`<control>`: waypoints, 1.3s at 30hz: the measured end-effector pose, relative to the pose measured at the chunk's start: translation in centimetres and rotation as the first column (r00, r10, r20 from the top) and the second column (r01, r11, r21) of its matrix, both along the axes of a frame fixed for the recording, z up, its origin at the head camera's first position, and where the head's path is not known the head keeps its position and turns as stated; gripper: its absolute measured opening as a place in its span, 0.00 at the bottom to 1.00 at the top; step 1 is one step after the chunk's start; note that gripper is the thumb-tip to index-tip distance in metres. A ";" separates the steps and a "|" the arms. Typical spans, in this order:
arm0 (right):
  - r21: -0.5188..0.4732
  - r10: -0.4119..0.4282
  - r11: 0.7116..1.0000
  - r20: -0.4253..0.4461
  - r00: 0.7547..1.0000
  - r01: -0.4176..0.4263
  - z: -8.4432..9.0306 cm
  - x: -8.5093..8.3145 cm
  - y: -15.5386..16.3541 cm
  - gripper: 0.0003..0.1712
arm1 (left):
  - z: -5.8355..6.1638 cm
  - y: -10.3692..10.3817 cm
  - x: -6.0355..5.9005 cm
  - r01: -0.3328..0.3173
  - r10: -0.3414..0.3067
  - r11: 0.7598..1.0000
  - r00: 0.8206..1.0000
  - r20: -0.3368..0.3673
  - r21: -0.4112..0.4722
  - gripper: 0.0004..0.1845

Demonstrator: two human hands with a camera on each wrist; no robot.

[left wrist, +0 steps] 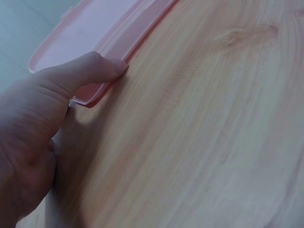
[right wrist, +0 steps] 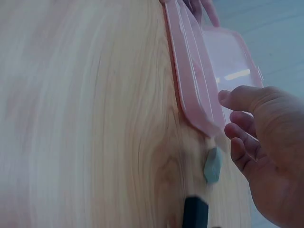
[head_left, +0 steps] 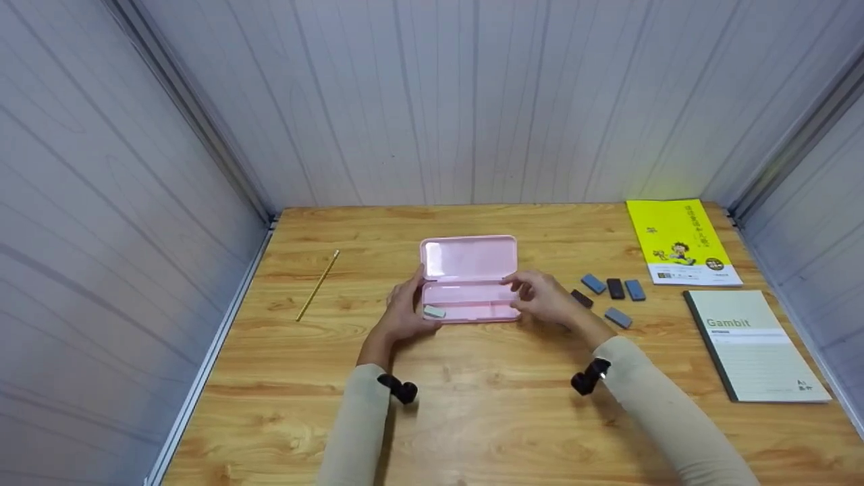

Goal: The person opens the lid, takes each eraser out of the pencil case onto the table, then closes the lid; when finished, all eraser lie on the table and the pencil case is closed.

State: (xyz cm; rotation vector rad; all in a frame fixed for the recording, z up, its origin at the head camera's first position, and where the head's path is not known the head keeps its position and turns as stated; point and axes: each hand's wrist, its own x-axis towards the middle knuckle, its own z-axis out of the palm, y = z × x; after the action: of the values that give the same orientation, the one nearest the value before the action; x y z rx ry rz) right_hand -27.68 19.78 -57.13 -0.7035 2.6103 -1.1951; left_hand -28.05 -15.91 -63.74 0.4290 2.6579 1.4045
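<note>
A pink plastic pencil case (head_left: 469, 312) lies on the table with its lid (head_left: 470, 258) folded back. Inside, a pale green-and-white eraser (head_left: 434, 311) sits in the front left corner. My left hand (head_left: 405, 310) grips the case's left end; in the left wrist view its thumb (left wrist: 107, 70) presses along the front edge. At the right end is my right hand (head_left: 543, 297), thumb and fingers loosely bent and apart. The right wrist view shows nothing between that hand's thumb (right wrist: 235, 98) and fingers. Whether its fingertips touch the case, I cannot tell.
Several blue, grey and dark erasers (head_left: 615, 289) lie to the right of the case. A pencil (head_left: 317, 286) lies at the left. On the far right are a yellow booklet (head_left: 682, 239) and a notebook (head_left: 756, 351). Pale panels (head_left: 472, 101) wall the table's back and sides.
</note>
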 end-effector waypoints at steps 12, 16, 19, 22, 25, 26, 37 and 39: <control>-0.040 0.089 0.995 0.041 0.995 -0.087 0.1 0.4 -5.7 0.23 | -0.5 -1.0 -0.7 0.044 -0.046 0.998 0.998 0.035 0.047 0.72; -0.052 0.108 0.993 0.043 0.993 -0.106 -0.1 0.6 -7.4 0.23 | -0.8 -1.0 -0.8 0.039 -0.040 0.998 0.999 0.028 0.040 0.72; -0.069 0.136 0.989 0.042 0.990 -0.133 -0.4 0.6 -8.6 0.22 | -0.5 -1.0 -0.6 0.035 -0.036 0.999 0.999 0.029 0.021 0.72; -0.085 0.156 0.985 0.051 0.987 -0.151 -0.7 0.7 -9.5 0.22 | 0.3 -0.9 -0.2 0.046 -0.047 0.999 0.998 0.050 0.021 0.71; -0.096 0.162 0.983 0.069 0.984 -0.155 -0.9 0.9 -10.2 0.23 | 0.8 -1.0 -0.1 0.064 -0.066 0.997 0.996 0.063 0.032 0.71; -0.097 0.163 0.983 0.073 0.984 -0.156 -0.9 1.0 -10.4 0.23 | 0.8 -1.1 -0.1 0.070 -0.072 0.997 0.995 0.066 0.038 0.71; -0.078 0.162 0.985 0.073 0.984 -0.156 -1.6 1.0 -11.8 0.26 | 0.0 -1.4 -0.9 0.080 -0.085 0.995 0.992 0.088 0.056 0.72; -0.077 0.164 0.984 0.067 0.984 -0.159 -1.7 1.0 -12.1 0.26 | 0.2 -1.3 -0.7 0.085 -0.088 0.995 0.993 0.076 0.043 0.71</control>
State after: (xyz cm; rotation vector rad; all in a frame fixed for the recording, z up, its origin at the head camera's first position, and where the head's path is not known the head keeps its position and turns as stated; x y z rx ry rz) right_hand -26.67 7.71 -58.83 -0.8507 2.4104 -1.2459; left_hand -28.75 -17.21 -63.50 0.4773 2.5218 1.4206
